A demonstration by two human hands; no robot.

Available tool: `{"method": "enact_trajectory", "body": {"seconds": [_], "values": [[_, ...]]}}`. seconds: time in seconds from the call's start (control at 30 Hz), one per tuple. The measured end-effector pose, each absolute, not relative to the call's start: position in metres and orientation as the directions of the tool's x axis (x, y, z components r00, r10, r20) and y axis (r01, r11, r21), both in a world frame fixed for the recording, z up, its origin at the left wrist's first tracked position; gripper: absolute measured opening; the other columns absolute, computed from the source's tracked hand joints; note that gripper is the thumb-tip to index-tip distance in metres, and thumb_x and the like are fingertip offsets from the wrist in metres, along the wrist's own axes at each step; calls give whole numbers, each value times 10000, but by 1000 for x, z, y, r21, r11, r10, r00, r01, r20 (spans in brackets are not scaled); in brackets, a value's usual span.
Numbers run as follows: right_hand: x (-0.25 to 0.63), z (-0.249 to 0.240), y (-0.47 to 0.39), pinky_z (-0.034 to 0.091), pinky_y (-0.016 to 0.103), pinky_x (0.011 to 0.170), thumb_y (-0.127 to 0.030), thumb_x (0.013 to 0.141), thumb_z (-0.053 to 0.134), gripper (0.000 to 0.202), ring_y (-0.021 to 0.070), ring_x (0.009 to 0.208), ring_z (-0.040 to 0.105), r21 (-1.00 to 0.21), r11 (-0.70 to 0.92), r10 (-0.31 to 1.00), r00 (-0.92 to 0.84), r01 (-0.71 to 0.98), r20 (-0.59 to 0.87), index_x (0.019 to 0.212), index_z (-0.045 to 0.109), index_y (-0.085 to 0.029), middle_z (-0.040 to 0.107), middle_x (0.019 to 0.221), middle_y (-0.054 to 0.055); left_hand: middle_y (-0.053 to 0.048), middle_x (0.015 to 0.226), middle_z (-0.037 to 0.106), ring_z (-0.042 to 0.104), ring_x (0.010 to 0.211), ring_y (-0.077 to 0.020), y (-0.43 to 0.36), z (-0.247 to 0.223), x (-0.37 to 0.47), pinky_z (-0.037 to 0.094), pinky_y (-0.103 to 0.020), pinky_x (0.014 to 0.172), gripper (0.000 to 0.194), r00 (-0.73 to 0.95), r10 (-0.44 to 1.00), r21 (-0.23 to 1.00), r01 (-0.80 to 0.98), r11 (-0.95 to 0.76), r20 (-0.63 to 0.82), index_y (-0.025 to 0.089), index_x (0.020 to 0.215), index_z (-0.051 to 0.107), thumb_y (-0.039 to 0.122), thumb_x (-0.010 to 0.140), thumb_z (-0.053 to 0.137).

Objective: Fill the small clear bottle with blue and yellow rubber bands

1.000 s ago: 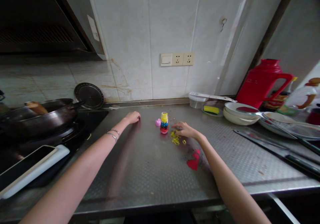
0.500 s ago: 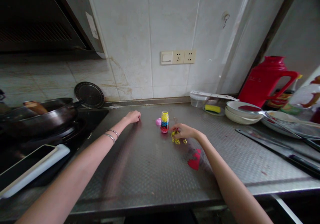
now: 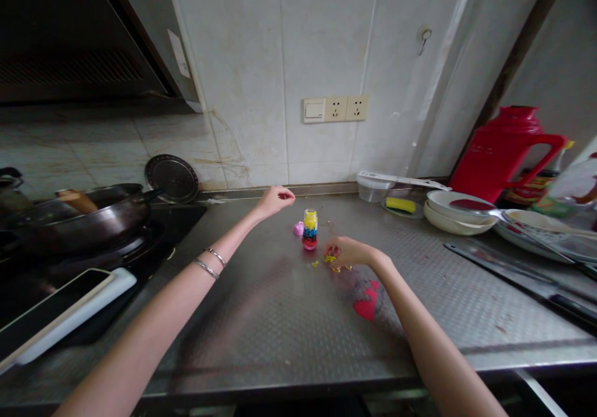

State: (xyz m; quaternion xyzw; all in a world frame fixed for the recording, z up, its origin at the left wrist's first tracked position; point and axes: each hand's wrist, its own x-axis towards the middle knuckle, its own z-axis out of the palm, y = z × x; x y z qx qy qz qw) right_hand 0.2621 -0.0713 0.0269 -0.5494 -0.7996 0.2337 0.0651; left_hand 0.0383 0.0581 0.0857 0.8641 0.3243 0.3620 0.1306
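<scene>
A small clear jar (image 3: 310,230) stands upright on the metal counter, filled with layers of red, blue and yellow. Its mouth looks uncovered, and a pink cap-like piece (image 3: 298,228) lies just left of it. My left hand (image 3: 276,201) hovers above the counter to the jar's upper left, fingers curled together; anything inside them is too small to make out. Right of the jar, my right hand (image 3: 347,252) is low at the counter, its fingers closed on thin yellow rubber bands (image 3: 330,258). A few more bands lie under and beside it.
A red patch (image 3: 366,305) shows on the counter near my right forearm. To the left are a stove with a pan (image 3: 88,218) and a phone (image 3: 56,305). On the right are a yellow sponge (image 3: 401,206), bowls (image 3: 459,221), a long knife (image 3: 494,274) and a red thermos (image 3: 504,156).
My left hand has lifted off the counter and moved right, closer to the jar. My right hand has shifted slightly among the yellow rubber bands, and one piece now lies apart on its left.
</scene>
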Motion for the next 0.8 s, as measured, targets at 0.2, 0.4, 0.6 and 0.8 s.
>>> {"method": "enact_trajectory", "body": {"seconds": [0.2, 0.4, 0.6, 0.8], "values": [[265, 24, -72, 428, 179, 511, -262, 581, 636, 374, 108, 651, 560, -409, 301, 920, -375, 862, -114, 942, 620, -166, 557, 1007, 85, -44, 779, 604, 529, 718, -114, 20, 107, 69, 418, -244, 664, 126, 619, 534, 380, 376, -845, 575, 152, 752, 674, 207, 709, 569], [266, 22, -72, 423, 173, 512, -245, 535, 662, 421, 96, 641, 551, -369, 286, 927, -353, 884, -128, 942, 609, -152, 544, 1006, 88, -37, 770, 591, 509, 680, -108, 12, 104, 73, 403, -241, 641, 133, 659, 549, 366, 411, -835, 514, 162, 770, 684, 217, 714, 577], [264, 22, -71, 361, 158, 440, -200, 561, 613, 330, 89, 563, 536, -394, 223, 931, -315, 892, -184, 888, 605, -157, 622, 798, 26, -39, 795, 598, 508, 676, -105, 10, 103, 71, 400, -237, 635, 148, 648, 576, 414, 406, -815, 498, 156, 808, 680, 219, 713, 585], [264, 21, -70, 362, 159, 426, -166, 570, 571, 260, 96, 539, 545, -421, 205, 931, -309, 884, -194, 826, 614, -157, 633, 727, 22, -47, 787, 601, 520, 712, -119, 9, 102, 73, 401, -242, 646, 124, 658, 562, 409, 392, -824, 502, 154, 756, 685, 218, 707, 591]]}}
